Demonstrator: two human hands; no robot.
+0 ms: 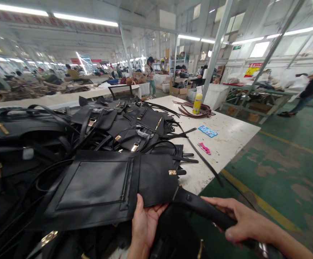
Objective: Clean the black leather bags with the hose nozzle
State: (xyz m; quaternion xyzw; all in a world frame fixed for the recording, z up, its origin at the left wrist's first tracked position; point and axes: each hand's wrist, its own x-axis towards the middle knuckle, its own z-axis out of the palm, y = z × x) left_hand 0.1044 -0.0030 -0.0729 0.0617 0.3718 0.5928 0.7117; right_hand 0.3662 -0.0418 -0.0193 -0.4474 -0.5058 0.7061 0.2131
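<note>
White worktop (226, 140) on green factory floor bears heaped smooth black leather bags; left hand (144, 225) grips a flat rectangular bag panel (102, 187) at the near edge, right hand (240, 219) clasps its strap (199, 207).

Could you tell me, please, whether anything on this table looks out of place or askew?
The black bags lie in a loose heap with straps tangled, and one strap trails over the table edge. The left hand and right hand hold the front bag. No damage shows.
</note>
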